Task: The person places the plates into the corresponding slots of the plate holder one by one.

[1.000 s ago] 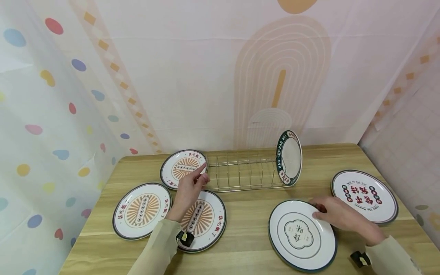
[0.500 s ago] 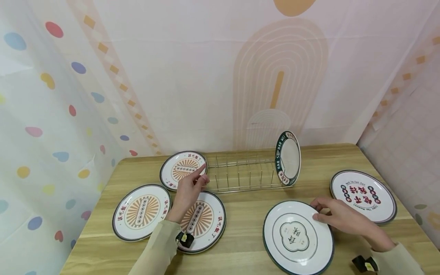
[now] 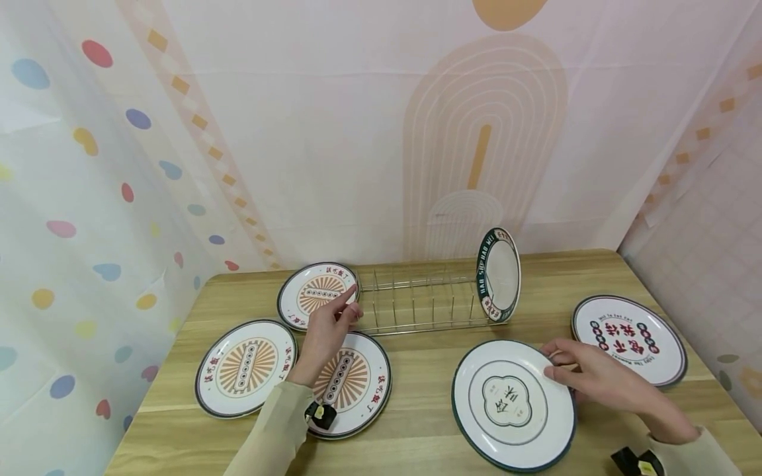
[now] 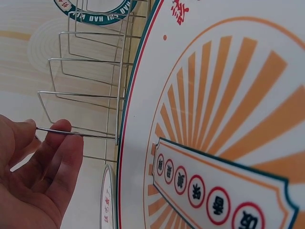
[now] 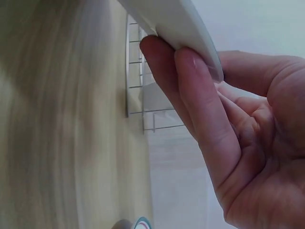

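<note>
My left hand point(image 3: 326, 334) grips the left end of a wire dish rack point(image 3: 428, 328); in the left wrist view, thumb and fingers pinch its end wire point(image 4: 97, 137). My right hand point(image 3: 604, 380) pinches the right rim of a white plate point(image 3: 538, 423) with a green edge. Its fingers lie under the rim and its thumb on top. The right wrist view shows this plate's pale underside point(image 5: 167, 21) raised above the wooden table point(image 5: 62, 143). Another green-rimmed plate point(image 3: 502, 274) stands upright in the rack's right end.
Orange-sunburst plates lie behind the left hand point(image 3: 300, 284), to its left point(image 3: 223, 390) and under the left forearm point(image 3: 369, 396). A red-lettered plate point(image 3: 661, 330) lies at the right. Behind the table hangs a patterned cloth point(image 3: 321, 165).
The plate in my right hand has shifted a little left, and its printed centre has turned. My left hand has stayed on the rack's end.
</note>
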Available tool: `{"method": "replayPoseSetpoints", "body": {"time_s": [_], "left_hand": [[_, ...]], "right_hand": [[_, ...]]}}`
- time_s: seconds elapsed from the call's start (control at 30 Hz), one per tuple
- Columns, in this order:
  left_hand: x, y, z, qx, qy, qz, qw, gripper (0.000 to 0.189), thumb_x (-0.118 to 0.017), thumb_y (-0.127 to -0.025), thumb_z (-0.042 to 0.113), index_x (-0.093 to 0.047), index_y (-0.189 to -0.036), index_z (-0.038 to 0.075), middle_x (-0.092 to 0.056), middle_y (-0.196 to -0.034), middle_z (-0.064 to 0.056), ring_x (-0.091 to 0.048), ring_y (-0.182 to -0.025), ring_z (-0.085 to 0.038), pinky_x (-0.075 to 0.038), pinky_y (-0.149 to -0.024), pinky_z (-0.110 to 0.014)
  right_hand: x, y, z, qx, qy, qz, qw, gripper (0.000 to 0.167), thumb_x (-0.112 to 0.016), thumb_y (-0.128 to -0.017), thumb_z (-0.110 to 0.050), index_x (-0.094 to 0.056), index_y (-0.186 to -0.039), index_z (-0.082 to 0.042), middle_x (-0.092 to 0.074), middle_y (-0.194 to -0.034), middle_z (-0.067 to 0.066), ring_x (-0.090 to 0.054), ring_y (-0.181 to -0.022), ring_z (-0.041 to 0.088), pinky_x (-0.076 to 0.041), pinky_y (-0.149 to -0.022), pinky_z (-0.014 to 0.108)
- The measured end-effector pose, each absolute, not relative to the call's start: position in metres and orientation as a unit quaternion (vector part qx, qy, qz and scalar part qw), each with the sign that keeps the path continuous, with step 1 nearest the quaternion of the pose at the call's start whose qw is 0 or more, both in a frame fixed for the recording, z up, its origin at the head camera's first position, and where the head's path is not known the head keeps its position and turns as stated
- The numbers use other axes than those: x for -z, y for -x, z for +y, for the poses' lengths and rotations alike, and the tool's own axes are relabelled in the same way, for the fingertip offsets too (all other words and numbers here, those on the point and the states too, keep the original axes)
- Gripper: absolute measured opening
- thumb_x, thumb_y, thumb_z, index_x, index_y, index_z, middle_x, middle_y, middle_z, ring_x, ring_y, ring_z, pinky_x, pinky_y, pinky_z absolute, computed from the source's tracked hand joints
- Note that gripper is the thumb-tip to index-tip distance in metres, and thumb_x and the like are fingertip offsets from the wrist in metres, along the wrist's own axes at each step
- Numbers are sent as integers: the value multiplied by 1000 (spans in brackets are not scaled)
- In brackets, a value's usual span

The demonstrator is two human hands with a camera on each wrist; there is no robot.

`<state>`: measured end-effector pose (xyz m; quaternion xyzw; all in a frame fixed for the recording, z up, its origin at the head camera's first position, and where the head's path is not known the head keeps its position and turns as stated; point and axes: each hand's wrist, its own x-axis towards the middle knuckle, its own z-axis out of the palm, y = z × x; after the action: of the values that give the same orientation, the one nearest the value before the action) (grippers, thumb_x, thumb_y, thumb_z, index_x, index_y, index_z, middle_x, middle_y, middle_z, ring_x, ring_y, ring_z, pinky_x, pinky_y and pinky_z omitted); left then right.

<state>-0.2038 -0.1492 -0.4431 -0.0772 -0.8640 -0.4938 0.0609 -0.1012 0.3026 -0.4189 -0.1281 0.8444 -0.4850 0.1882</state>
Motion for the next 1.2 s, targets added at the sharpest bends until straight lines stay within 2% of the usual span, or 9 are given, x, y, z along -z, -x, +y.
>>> {"method": "replayPoseSetpoints", "body": {"time_s": [0.1,0.27,0.37,0.63,0.93,1.2], "left_hand": [[443,204,-149,492,79,-865,62,45,-60,-105,6,-55,-149,8,-75,-96,-12,-74,-87,-30,-63,-74,-27],[442,203,-149,494,79,-864,61,45,-59,-105,5,-55,-149,8,-75,-96,-12,-73,-87,-32,-63,-74,-28],[442,202,-150,498,78,-862,58,45,-59,-105,4,-55,-150,7,-75,-97,-13,-73,-88,-33,-64,-75,-30],[443,203,-149,502,81,-859,56,45,-59,-105,6,-54,-150,5,-75,-97,-13,-73,-89,-35,-64,-76,-32],[443,203,-150,493,86,-863,63,46,-59,-105,7,-54,-151,7,-75,-95,-11,-72,-80,-26,-63,-73,-30],[443,202,-150,498,88,-860,66,45,-59,-105,5,-56,-149,9,-75,-96,-12,-72,-84,-32,-64,-73,-31]], "right_hand": [[416,100,303,497,129,839,179,37,-63,-104,-14,-54,-131,10,-65,-123,28,-67,-110,32,-64,-69,35],[411,99,302,509,138,835,160,35,-61,-105,-12,-53,-131,11,-67,-122,28,-68,-104,11,-64,-69,35],[409,100,300,506,140,838,146,35,-61,-106,-13,-54,-130,10,-68,-120,26,-67,-99,2,-64,-67,35],[401,97,297,501,145,846,108,33,-59,-106,-10,-53,-128,13,-74,-109,18,-70,-86,7,-63,-62,35],[386,93,288,500,105,858,41,28,-62,-105,-8,-56,-125,10,-77,-103,14,-71,-77,11,-63,-61,34],[374,94,277,503,80,860,-21,31,-62,-105,-10,-56,-129,9,-77,-98,16,-73,-75,12,-64,-61,34]]}}
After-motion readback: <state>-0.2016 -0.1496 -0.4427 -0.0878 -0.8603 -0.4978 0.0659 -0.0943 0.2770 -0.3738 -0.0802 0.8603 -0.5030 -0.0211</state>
